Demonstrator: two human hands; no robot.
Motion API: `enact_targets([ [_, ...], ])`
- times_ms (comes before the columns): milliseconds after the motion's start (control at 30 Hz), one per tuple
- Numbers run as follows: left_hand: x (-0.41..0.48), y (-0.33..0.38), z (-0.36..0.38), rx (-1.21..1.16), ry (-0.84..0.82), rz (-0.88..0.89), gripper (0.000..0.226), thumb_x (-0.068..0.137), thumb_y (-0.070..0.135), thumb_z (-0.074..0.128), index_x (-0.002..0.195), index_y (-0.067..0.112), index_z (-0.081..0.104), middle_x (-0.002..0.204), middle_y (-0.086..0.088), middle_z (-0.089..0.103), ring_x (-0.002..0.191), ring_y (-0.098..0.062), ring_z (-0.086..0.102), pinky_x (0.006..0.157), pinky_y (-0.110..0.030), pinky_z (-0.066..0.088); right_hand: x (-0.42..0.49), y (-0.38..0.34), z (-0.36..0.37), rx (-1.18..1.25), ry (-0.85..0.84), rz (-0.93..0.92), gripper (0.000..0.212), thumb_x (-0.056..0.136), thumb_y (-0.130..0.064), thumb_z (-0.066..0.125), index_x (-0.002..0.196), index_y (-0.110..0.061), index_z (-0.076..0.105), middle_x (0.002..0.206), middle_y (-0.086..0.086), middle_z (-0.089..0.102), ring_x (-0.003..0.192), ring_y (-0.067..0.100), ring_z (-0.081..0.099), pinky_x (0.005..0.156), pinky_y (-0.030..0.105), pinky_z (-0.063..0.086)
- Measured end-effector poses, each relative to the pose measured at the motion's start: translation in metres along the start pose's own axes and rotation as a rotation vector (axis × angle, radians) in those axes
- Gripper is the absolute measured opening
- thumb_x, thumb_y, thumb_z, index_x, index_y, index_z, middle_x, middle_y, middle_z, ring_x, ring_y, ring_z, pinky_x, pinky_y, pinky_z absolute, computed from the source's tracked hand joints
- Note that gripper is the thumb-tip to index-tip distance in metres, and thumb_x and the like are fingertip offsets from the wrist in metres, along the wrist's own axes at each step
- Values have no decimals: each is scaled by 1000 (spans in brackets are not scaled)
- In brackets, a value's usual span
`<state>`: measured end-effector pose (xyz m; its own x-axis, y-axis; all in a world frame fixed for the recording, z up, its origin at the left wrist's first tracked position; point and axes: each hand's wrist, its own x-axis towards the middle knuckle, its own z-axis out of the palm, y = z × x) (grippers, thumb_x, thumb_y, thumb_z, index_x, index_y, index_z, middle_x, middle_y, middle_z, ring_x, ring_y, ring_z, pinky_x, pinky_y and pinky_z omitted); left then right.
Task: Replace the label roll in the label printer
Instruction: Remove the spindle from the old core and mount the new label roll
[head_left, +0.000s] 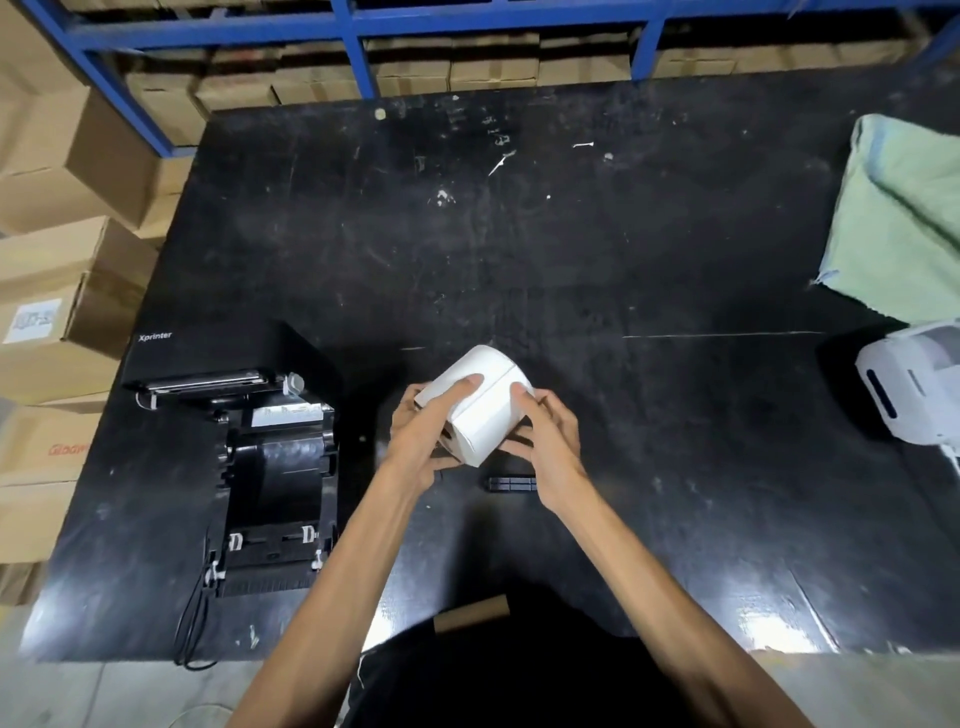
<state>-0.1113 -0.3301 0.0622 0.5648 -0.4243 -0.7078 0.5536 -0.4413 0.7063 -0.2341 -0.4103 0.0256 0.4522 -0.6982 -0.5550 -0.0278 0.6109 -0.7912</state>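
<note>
A white label roll (483, 400) is held just above the middle of the black table, between both my hands. My left hand (423, 439) grips its left end, thumb on top near a loose label edge. My right hand (545, 436) grips its right side. The black label printer (270, 467) stands open at the left, lid (218, 358) tilted back, its roll bay empty. A black spindle (511, 484) lies on the table under my right hand. A brown cardboard core (470, 613) lies near the table's front edge.
A white printer (909, 384) sits at the right edge, with a green cloth (904, 218) behind it. Cardboard boxes (62, 260) are stacked at the left, and blue shelving (358, 31) with more boxes runs along the back. Black cables (195, 618) hang from the black printer.
</note>
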Motion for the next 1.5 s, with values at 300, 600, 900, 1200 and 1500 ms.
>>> enact_targets([
  [300, -2, -18, -7, -171, -88, -80, 67, 72, 51, 84, 130, 27, 61, 127, -9, 69, 115, -31, 64, 79, -47, 62, -12, -10, -7, -117, -38, -130, 18, 95, -35, 68, 99, -17, 68, 113, 6, 70, 106, 25, 68, 68, 30, 63],
  [600, 3, -47, -14, -327, -229, -152, 45, 82, 49, 76, 120, 26, 69, 120, -13, 74, 101, -34, 67, 78, -44, 54, -6, -7, -56, -79, -249, 52, 38, 103, -38, 54, 129, -14, 68, 131, 6, 68, 111, 30, 71, 92, 45, 60],
  [900, 7, -63, -42, -431, -245, -113, 37, 88, 46, 71, 119, 26, 71, 130, -11, 71, 104, -35, 68, 90, -51, 52, 18, 43, -105, -1028, 200, 131, 39, 93, -48, 62, 121, -23, 72, 118, 3, 75, 119, 25, 64, 96, 32, 50],
  [1200, 6, -65, -69, -420, -169, -81, 61, 82, 46, 78, 136, 21, 61, 129, -13, 71, 102, -36, 70, 81, -50, 56, 24, 76, -114, -729, 239, 206, 20, 92, -15, 74, 110, -8, 76, 99, 11, 78, 80, 24, 76, 86, 42, 62],
  [1500, 1, -71, -75, -428, -195, -71, 63, 83, 45, 79, 138, 21, 61, 131, -14, 70, 108, -39, 69, 84, -51, 56, 15, 73, -119, -364, 157, 198, 30, 96, -4, 67, 119, 14, 63, 103, 21, 64, 97, 30, 63, 95, 44, 56],
])
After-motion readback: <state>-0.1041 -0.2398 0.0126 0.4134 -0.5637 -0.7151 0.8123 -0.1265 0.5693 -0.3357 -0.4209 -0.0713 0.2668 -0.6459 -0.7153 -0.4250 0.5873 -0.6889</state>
